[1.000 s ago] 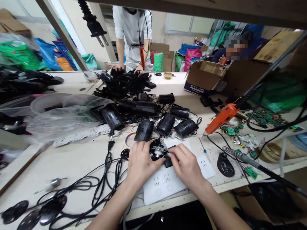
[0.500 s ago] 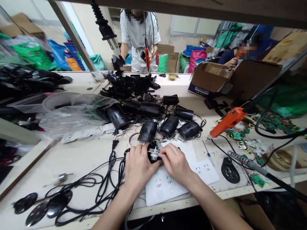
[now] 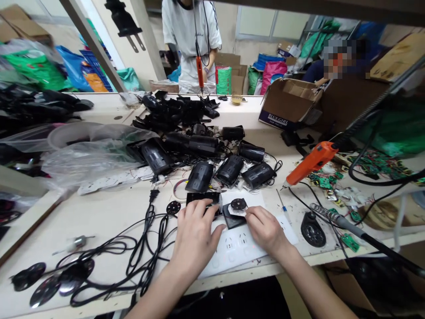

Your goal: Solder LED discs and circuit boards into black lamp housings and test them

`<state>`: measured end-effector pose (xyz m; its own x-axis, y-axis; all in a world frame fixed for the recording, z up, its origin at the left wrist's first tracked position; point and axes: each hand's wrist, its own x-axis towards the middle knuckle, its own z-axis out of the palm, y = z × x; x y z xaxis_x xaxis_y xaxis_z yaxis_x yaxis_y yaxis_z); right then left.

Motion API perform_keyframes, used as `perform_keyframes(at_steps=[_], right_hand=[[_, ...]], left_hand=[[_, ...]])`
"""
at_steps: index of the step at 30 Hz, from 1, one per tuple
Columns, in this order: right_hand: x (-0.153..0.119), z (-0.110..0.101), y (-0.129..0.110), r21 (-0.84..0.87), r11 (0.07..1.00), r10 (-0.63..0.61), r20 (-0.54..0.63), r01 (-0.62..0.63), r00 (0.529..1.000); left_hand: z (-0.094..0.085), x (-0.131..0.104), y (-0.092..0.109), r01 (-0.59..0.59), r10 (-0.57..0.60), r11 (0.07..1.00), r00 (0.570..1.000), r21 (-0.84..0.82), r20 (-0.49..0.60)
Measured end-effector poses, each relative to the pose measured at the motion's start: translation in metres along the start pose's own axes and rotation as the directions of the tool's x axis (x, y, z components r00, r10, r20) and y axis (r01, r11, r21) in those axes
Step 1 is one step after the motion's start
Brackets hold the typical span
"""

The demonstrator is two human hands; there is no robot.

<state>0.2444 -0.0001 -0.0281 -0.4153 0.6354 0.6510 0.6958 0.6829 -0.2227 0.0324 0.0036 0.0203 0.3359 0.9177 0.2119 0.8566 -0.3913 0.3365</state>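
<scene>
My left hand [image 3: 197, 228] lies with fingers spread and thumb apart over a glossy black casing [image 3: 203, 198], touching its near side. To its right, my right hand [image 3: 265, 228] is closed in a pinch at the edge of a small motor plate with a black disc [image 3: 238, 204] on top. That plate sits just over a flat black block [image 3: 231, 218]. Below both hands is a white socket panel [image 3: 237, 241]. Several black cylindrical housings [image 3: 201, 176] lie just beyond. A small black slotted disc [image 3: 173, 207] is left of the casing.
An orange electric screwdriver [image 3: 310, 164] hangs at the right, above a soldering iron [image 3: 355, 232] and green circuit boards [image 3: 327, 180]. Black cables [image 3: 149, 239] coil at the left. A cardboard box [image 3: 282, 106] stands behind. Two people work across the bench.
My hands have moved apart. The small plate, earlier between both hands, is now at the right with its black disc showing. The black casing lies under my left fingers.
</scene>
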Motion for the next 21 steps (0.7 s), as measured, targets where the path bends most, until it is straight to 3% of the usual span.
perform_keyframes(at_steps=[4, 6, 8, 10, 11, 12, 13, 14, 15, 17, 19, 21], right_hand=[[-0.003, -0.007, -0.003, -0.014, 0.999, -0.041, 0.063, 0.042, 0.997], [-0.005, -0.015, -0.005, -0.005, 1.0, -0.018, 0.046, 0.019, 0.999], [-0.007, -0.029, -0.001, -0.014, 0.999, 0.034, -0.031, -0.034, 0.999], [-0.005, -0.046, 0.012, -0.036, 0.984, 0.161, -0.248, -0.175, 0.955], [-0.003, -0.054, 0.023, -0.029, 0.963, 0.238, -0.383, -0.269, 0.892], [0.001, -0.062, 0.036, 0.047, 0.905, 0.375, -0.557, -0.422, 0.741], [0.006, -0.068, 0.051, 0.167, 0.846, 0.482, -0.645, -0.507, 0.592], [0.011, -0.072, 0.065, 0.271, 0.779, 0.589, -0.624, -0.565, 0.513], [0.018, -0.075, 0.079, 0.343, 0.718, 0.68, -0.532, -0.606, 0.504], [0.033, -0.075, 0.096, 0.403, 0.66, 0.751, -0.359, -0.634, 0.554], [0.048, -0.071, 0.096, 0.406, 0.668, 0.743, -0.318, -0.624, 0.588], [0.061, -0.069, 0.078, 0.443, 0.701, 0.706, -0.326, -0.559, 0.628]], left_hand=[[0.013, 0.018, 0.003, -0.079, 0.092, 0.95, 0.995, -0.303, 0.03], [0.02, 0.026, 0.005, -0.087, 0.12, 0.926, 0.99, -0.367, 0.069], [0.025, 0.032, 0.007, -0.065, 0.12, 0.927, 0.985, -0.37, 0.125], [0.027, 0.036, 0.009, -0.046, 0.116, 0.932, 0.978, -0.361, 0.175], [0.027, 0.037, 0.009, -0.046, 0.122, 0.933, 0.973, -0.356, 0.194], [0.027, 0.039, 0.008, -0.05, 0.13, 0.935, 0.969, -0.351, 0.209], [0.026, 0.04, 0.008, -0.056, 0.139, 0.937, 0.965, -0.346, 0.221], [0.026, 0.041, 0.008, -0.061, 0.145, 0.938, 0.963, -0.34, 0.227], [0.026, 0.042, 0.007, -0.063, 0.146, 0.941, 0.962, -0.334, 0.231], [0.027, 0.044, 0.007, -0.055, 0.136, 0.946, 0.961, -0.319, 0.239], [0.029, 0.045, 0.008, -0.031, 0.112, 0.95, 0.963, -0.312, 0.245], [0.031, 0.045, 0.01, -0.001, 0.083, 0.948, 0.967, -0.32, 0.242]])
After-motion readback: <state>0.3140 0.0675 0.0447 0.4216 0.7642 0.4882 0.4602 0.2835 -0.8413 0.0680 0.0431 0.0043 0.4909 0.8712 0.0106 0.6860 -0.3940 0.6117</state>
